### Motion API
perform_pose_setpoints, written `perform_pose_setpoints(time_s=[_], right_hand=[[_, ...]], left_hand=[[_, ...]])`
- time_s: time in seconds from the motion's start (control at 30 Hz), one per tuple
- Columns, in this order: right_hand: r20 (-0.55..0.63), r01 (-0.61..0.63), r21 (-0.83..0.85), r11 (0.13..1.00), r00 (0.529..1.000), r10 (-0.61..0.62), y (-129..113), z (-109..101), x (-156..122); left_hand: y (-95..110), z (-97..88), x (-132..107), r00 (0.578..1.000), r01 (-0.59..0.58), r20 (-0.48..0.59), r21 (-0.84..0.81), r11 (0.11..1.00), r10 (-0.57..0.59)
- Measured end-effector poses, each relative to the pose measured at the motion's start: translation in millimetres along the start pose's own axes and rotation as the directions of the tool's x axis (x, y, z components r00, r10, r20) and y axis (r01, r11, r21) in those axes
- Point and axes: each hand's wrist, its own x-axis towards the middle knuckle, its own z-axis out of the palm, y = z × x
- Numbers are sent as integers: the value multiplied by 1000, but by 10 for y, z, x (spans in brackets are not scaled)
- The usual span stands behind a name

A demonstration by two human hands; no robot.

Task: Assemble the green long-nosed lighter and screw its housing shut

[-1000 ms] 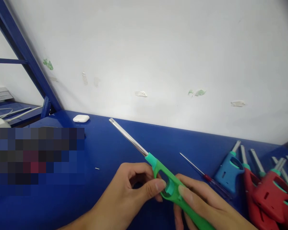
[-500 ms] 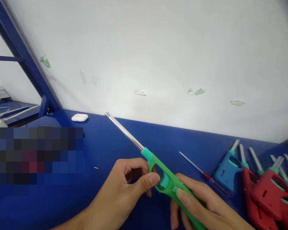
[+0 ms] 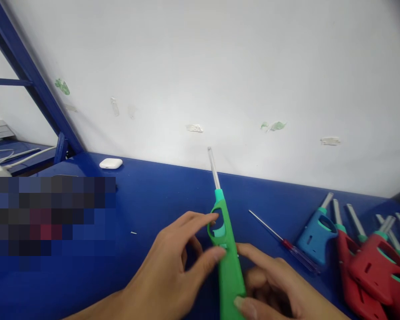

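A green long-nosed lighter (image 3: 228, 262) with a teal collar and a thin metal nozzle stands nearly upright over the blue table, its tip pointing up toward the wall. My left hand (image 3: 173, 271) touches its trigger loop with the index finger and presses the body with the thumb. My right hand (image 3: 273, 289) wraps the lower handle from the right.
A red-handled screwdriver (image 3: 283, 242) lies on the blue table (image 3: 153, 200) right of the lighter. A blue lighter (image 3: 315, 233) and several red ones (image 3: 370, 266) lie at the right edge. A white earbud case (image 3: 110, 163) sits by the wall. A blurred patch covers the left.
The lighter swung from leaning up-left to almost upright, its tip moving right. My left fingers opened out along the trigger loop, and my right hand shifted lower on the handle.
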Motion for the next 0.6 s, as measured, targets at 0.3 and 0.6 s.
perform_pose_setpoints(time_s=[0.3,0.6], right_hand=[[3,71,121,990,997,-72,-115,-24,18],[-133,60,-27,998,989,-63,-138,27,43]], left_hand=[[24,19,-178,948,-253,283,401,880,144],[99,68,-76,908,-273,418,564,779,15]])
